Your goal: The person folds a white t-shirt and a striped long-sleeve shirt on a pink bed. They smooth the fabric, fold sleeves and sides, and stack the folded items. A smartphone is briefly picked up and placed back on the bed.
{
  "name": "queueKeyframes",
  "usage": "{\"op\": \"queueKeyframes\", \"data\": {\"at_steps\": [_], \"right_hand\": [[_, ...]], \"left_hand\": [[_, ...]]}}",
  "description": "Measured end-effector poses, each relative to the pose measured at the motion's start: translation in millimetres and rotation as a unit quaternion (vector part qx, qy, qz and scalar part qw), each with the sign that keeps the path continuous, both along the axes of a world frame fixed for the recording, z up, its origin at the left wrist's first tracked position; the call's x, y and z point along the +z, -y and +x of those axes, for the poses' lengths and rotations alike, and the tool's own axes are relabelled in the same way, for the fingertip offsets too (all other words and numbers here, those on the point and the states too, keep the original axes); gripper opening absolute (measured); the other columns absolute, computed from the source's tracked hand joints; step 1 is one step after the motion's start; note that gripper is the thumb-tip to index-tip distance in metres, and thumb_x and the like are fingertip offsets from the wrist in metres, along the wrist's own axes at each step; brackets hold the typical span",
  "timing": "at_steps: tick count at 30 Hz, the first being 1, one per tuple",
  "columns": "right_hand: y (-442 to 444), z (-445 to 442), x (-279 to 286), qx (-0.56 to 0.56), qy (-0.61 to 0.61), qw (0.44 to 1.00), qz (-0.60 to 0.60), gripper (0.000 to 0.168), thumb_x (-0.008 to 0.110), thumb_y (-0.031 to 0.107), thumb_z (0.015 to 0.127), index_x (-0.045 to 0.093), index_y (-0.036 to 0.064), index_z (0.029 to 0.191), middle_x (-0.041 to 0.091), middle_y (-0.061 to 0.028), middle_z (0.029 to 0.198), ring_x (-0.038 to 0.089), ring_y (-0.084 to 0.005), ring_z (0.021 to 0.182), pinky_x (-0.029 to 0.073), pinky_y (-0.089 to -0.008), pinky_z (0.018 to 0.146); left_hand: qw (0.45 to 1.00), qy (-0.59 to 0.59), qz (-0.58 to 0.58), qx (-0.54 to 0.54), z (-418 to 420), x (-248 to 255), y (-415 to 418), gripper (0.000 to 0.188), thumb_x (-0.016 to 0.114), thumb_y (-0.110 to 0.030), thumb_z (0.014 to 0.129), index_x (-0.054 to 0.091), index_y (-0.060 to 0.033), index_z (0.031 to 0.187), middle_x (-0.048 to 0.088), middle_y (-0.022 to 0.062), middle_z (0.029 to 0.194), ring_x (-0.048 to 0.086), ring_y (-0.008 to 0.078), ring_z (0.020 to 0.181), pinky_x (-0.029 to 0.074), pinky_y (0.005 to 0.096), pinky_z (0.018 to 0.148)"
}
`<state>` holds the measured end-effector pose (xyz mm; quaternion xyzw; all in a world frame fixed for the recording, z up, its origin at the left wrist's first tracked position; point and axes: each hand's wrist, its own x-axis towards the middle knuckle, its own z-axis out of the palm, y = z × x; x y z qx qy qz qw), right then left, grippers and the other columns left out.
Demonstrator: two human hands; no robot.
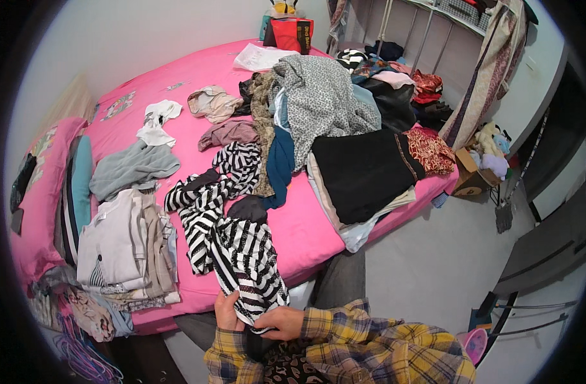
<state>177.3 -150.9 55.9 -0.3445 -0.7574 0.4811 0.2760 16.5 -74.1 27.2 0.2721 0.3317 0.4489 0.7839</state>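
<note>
Both hands grip the near end of a black-and-white striped knit garment (254, 254) at the bed's front edge. My left hand (229, 311) pinches its left border, thumb on top. My right hand (281, 322) holds the lower hem a little to the right. From my hands the garment stretches away over the pink bedsheet (302, 211), its far part crumpled. A dark grey piece of cloth (247, 209) touches it near the middle. Left of it stands a stack of folded light tops (113, 245). The fingers' undersides are hidden.
A black garment (360, 168) with a red patterned end lies flat on the right. Behind is a heap topped by a grey patterned cloth (317, 96). A grey garment (134, 168) rests near the pillow (43, 201). A cardboard box (470, 175) of plush toys stands on the floor.
</note>
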Motion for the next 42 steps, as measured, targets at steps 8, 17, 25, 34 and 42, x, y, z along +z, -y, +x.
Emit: {"op": "queueKeyframes", "data": {"at_steps": [8, 17, 25, 34, 42], "right_hand": [[5, 12, 23, -0.147, 0.027, 0.986, -0.07, 0.027, 0.068, 0.014, 0.08, 0.064, -0.001, 0.102, 0.066, -0.0181, 0.092, 0.067, -0.0225, 0.081, 0.052, -0.0325, 0.069], [-95, 96, -17, -0.239, -0.427, 0.85, -0.193, 0.032, 0.051, 0.023, 0.094, 0.054, 0.001, 0.117, 0.06, -0.0101, 0.112, 0.057, -0.0197, 0.1, 0.045, -0.0334, 0.089], [-243, 200, -125, -0.441, -0.421, 0.786, -0.099, 0.041, 0.05, 0.03, 0.094, 0.054, -0.006, 0.113, 0.06, -0.0152, 0.107, 0.058, -0.0238, 0.095, 0.046, -0.035, 0.086], [-214, 160, -149, -0.561, -0.044, 0.812, 0.154, 0.029, 0.054, 0.022, 0.093, 0.054, -0.006, 0.098, 0.058, -0.009, 0.089, 0.049, -0.0173, 0.08, 0.043, -0.0296, 0.076], [-238, 183, -194, -0.555, -0.082, 0.816, 0.14, 0.017, 0.055, 0.014, 0.091, 0.053, -0.002, 0.092, 0.053, -0.006, 0.08, 0.047, -0.014, 0.074, 0.042, -0.0286, 0.071]], "left_hand": [[0.995, -0.085, -0.013, -0.054, -10, -18, 16, 0.03, 0.047, -0.02, 0.098, 0.054, 0.0022, 0.117, 0.063, 0.01, 0.105, 0.063, 0.0187, 0.091, 0.052, 0.0333, 0.081], [0.945, -0.152, 0.017, 0.288, -160, -35, 59, 0.029, 0.05, -0.022, 0.096, 0.052, -0.0014, 0.116, 0.063, 0.0127, 0.092, 0.065, 0.0207, 0.08, 0.055, 0.0309, 0.07], [0.799, -0.162, -0.055, 0.577, -295, -17, 106, 0.012, 0.051, -0.012, 0.093, 0.058, -0.0036, 0.098, 0.061, 0.0072, 0.079, 0.061, 0.0155, 0.067, 0.051, 0.0279, 0.06], [0.776, -0.181, 0.313, 0.516, -388, 176, -96, 0.017, 0.05, -0.013, 0.094, 0.056, 0.0001, 0.103, 0.064, 0.0095, 0.087, 0.064, 0.0165, 0.076, 0.052, 0.0283, 0.067], [0.73, -0.217, 0.224, 0.608, -463, 282, -284, 0.027, 0.051, -0.013, 0.091, 0.059, 0.0129, 0.089, 0.065, 0.0174, 0.078, 0.066, 0.0218, 0.062, 0.056, 0.0285, 0.056]]}}
